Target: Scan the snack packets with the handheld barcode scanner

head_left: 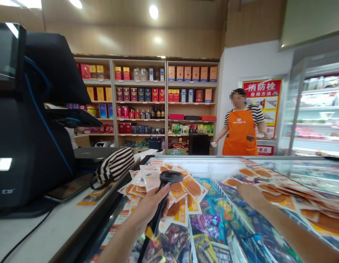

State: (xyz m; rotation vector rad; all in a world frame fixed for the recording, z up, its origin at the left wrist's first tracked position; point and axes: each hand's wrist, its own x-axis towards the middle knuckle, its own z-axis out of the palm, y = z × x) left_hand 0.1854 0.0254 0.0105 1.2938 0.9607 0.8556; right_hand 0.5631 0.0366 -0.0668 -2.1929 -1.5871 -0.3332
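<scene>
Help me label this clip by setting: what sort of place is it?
Probably a grocery or convenience shop, near its checkout: the left hand holds what looks like a barcode scanner, a till-like terminal stands on the counter, and shelves beyond carry boxed goods.

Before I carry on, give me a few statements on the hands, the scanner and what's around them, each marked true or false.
1. The left hand grips the black scanner. True.
2. The right hand holds the striped pouch. False: the pouch lies on the counter, and the right hand is by the packets on the right.
3. In this view, packets show on both sides of the scanner's head. True.
4. The co-worker's apron is blue. False: it is orange.
</scene>
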